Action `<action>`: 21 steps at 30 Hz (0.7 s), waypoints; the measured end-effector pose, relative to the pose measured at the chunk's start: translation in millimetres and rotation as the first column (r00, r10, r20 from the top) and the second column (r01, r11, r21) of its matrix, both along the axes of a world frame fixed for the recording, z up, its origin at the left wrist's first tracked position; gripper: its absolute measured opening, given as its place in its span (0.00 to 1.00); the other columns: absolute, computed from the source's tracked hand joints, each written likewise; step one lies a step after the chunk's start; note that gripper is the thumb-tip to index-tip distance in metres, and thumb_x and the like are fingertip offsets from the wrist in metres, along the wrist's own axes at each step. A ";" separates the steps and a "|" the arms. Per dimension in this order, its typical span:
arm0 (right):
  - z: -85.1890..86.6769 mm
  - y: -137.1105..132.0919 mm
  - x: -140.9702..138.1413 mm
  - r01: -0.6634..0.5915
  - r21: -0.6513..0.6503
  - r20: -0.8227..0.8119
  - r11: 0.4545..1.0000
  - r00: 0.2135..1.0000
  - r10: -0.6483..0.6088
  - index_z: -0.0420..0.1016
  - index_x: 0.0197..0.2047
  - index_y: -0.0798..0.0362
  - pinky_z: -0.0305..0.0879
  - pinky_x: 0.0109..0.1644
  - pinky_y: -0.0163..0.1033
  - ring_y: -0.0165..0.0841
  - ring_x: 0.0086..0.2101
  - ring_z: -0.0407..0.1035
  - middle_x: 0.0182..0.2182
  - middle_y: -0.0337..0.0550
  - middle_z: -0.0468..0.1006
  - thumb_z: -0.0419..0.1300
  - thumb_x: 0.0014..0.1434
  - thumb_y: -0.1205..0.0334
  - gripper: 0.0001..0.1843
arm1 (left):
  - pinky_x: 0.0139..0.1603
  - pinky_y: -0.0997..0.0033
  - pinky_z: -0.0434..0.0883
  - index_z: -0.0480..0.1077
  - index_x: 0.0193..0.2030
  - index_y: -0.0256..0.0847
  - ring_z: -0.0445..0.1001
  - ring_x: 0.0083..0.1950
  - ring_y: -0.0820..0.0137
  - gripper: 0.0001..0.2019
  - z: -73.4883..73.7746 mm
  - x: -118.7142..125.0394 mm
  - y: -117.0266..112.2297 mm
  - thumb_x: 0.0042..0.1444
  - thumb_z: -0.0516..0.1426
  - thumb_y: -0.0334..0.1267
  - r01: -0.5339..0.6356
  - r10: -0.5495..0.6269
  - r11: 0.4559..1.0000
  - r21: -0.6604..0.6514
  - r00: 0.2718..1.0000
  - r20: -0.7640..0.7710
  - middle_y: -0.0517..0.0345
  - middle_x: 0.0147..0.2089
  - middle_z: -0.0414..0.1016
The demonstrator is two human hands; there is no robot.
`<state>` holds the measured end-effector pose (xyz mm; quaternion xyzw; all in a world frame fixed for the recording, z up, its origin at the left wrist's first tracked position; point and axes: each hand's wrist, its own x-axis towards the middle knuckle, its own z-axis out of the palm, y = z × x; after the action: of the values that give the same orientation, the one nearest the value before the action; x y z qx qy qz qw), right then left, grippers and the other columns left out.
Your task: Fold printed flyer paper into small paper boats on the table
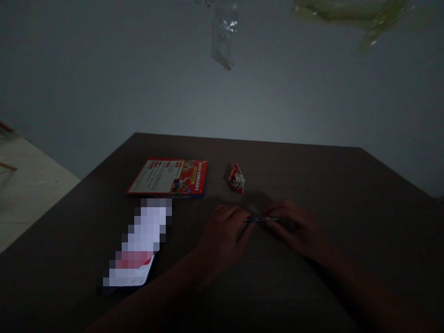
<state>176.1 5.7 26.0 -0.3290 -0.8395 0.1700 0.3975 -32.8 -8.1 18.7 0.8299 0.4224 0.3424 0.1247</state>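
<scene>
Holding thin flat piece (261, 219) edge-on to view, over middle of worktop (347, 185), well short of far edge; can't tell height above surface. Gripped at left end by fingers of left hand (225, 233), pinched at right end between thumb and fingers of right hand (300, 226). Looks like card or similar: probably light, fairly stiff, easy to crease, maybe slick if glossy. Best taken by opposite edges, light pinch, no squeezing across the middle. Beyond it, toward far edge: small red-and-white paper piece (237, 179), apparently folded. Toward far-left corner: red printed booklet (163, 178), with white text panel, coloured picture and bold white lettering down right side, too small and blurred to read. Just beside its near side, toward left edge: phone (138, 245), lit screen, mostly pixelated. No readable brand anywhere; can't see any print on held piece.
</scene>
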 end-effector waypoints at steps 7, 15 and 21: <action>-17.0 -4.5 6.6 0.188 -0.226 -0.131 0.956 0.966 -0.221 0.72 0.40 0.50 0.69 0.40 0.40 0.35 0.36 0.72 0.35 0.45 0.77 0.60 0.57 0.63 0.06 | 0.47 0.61 0.68 0.59 0.56 0.39 0.71 0.45 0.65 0.20 -0.5 -0.1 -2.2 0.56 0.53 0.31 -0.057 0.062 0.996 -0.064 0.995 0.074 0.53 0.44 0.74; -15.7 1.5 0.2 0.066 -0.671 -0.333 0.738 0.863 -0.379 0.70 0.50 0.52 0.68 0.32 0.35 0.30 0.30 0.72 0.31 0.40 0.77 0.64 0.53 0.54 0.22 | 0.53 0.60 0.67 0.56 0.59 0.41 0.66 0.53 0.65 0.25 -3.9 -0.8 0.7 0.54 0.51 0.23 -0.048 0.051 0.997 -0.060 0.997 0.050 0.51 0.52 0.66; -17.6 4.4 -1.5 -0.001 -0.727 -0.299 0.686 0.900 -0.316 0.69 0.50 0.54 0.64 0.29 0.32 0.26 0.26 0.68 0.27 0.35 0.73 0.63 0.54 0.55 0.22 | 0.55 0.58 0.63 0.63 0.54 0.41 0.63 0.55 0.61 0.21 3.5 0.1 -0.4 0.53 0.54 0.26 0.152 -0.144 0.986 0.070 0.983 -0.114 0.50 0.55 0.63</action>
<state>174.6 10.1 8.4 -0.4871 -0.5751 0.5089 0.4161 -32.7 -8.5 22.3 0.8806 0.3520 0.3029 0.0940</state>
